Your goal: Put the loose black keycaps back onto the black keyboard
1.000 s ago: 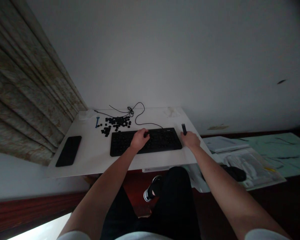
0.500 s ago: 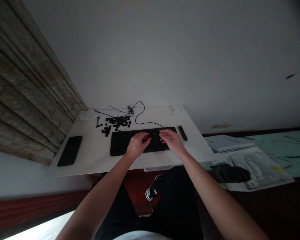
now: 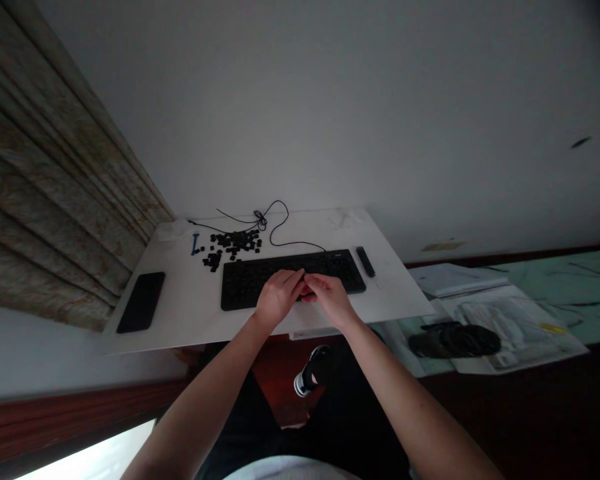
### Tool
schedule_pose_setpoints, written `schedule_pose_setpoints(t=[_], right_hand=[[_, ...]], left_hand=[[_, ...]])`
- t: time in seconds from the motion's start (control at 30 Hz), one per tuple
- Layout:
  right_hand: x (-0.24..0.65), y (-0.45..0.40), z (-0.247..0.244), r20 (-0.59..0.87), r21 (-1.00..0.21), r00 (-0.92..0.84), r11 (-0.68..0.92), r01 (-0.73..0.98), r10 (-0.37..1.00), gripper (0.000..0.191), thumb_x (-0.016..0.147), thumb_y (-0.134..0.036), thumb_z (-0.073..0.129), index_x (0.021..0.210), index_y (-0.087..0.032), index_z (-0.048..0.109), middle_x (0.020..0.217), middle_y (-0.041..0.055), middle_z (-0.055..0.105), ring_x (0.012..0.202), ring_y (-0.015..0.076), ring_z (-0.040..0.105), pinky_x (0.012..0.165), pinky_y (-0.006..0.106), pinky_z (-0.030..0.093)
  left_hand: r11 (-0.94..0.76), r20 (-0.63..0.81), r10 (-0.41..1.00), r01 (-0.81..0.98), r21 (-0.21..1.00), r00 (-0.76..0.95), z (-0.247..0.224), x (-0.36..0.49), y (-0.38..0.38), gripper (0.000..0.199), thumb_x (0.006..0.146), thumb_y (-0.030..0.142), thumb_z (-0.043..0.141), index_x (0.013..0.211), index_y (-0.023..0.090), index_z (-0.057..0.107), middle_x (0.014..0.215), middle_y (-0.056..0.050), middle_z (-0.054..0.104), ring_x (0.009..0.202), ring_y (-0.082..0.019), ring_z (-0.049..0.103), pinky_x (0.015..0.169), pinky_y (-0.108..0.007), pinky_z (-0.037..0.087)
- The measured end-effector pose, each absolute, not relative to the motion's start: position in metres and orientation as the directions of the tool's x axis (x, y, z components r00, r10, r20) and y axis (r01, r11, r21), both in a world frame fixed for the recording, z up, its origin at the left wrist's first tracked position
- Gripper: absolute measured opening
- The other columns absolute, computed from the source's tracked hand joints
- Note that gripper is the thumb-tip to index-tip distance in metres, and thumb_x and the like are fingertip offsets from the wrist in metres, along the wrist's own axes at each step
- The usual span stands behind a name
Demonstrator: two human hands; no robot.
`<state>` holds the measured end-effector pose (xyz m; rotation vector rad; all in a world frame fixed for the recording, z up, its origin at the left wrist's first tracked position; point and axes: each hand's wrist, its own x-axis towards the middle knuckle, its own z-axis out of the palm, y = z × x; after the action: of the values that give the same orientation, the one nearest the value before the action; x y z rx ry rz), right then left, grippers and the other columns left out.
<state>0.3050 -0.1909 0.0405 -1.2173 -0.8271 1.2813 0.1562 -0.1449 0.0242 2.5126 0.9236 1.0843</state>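
Black keyboard (image 3: 250, 290) under left hand (image 3: 279, 298) and right hand (image 3: 333, 300), fingers (image 3: 313, 283) curled together (grip cannot be told); crowding risks dislodging neighbouring keys (image 3: 330, 265).

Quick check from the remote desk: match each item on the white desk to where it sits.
Items:
1. Loose black keycaps
2. Small blue tool
3. Black phone
4. Slim black bar

Places:
A. Just right of the keyboard
B. Near the left end of the white desk, closest to the viewer
C. Beyond the keyboard's left half
D. Just left of the keycaps

Pairs: 1-C, 2-D, 3-B, 4-A
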Motion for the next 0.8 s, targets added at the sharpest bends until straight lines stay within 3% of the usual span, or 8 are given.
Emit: schedule_pose_setpoints(t=[0.23, 0.37, 0.53, 0.8], right_hand=[[0.310, -0.194, 0.051, -0.259, -0.927, 0.197, -0.186, -0.327, 0.946, 0.034, 0.061, -0.048, 0.084, 0.069, -0.017, 0.073, 0.068, 0.0048, 0.068, 0.060, 0.0140, 0.060, 0.052, 0.027, 0.055], [0.311, -0.197, 0.054, -0.217, -0.937, 0.179, -0.154, -0.313, 0.960, 0.036, 0.066, -0.051, 0.081, 0.074, -0.017, 0.073, 0.070, 0.0052, 0.068, 0.060, 0.0142, 0.060, 0.052, 0.027, 0.055], [0.309, -0.200, 0.056, -0.162, -0.935, 0.160, -0.100, -0.340, 0.974, 0.037, 0.073, -0.052, 0.074, 0.086, -0.018, 0.074, 0.076, 0.0056, 0.071, 0.062, 0.0150, 0.063, 0.054, 0.029, 0.056], [0.309, -0.200, 0.054, -0.144, -0.935, 0.168, -0.079, -0.347, 0.975, 0.032, 0.074, -0.048, 0.073, 0.087, -0.019, 0.074, 0.077, 0.0053, 0.071, 0.061, 0.0152, 0.063, 0.055, 0.030, 0.055]], left_hand=[[-0.673, 0.523, 0.720, 0.275, 0.686, 0.457, 0.031, 0.161, -0.148, 0.028, 0.096, 0.025, 0.054, 0.121, 0.021, 0.065, 0.099, -0.008, 0.070, 0.092, -0.018, 0.067, 0.083, -0.034, 0.057], [-0.581, 0.470, 0.785, 0.215, 0.785, 0.402, 0.036, 0.163, -0.151, 0.019, 0.092, 0.026, 0.062, 0.109, 0.022, 0.069, 0.097, -0.005, 0.069, 0.085, -0.015, 0.066, 0.077, -0.030, 0.057], [-0.499, 0.431, 0.841, 0.161, 0.851, 0.327, 0.036, 0.165, -0.151, 0.018, 0.089, 0.029, 0.066, 0.105, 0.022, 0.069, 0.096, -0.004, 0.069, 0.082, -0.014, 0.065, 0.076, -0.029, 0.056], [-0.449, 0.400, 0.867, 0.121, 0.885, 0.297, 0.034, 0.168, -0.151, 0.019, 0.087, 0.032, 0.068, 0.103, 0.022, 0.070, 0.095, -0.004, 0.067, 0.083, -0.014, 0.063, 0.075, -0.028, 0.055]])
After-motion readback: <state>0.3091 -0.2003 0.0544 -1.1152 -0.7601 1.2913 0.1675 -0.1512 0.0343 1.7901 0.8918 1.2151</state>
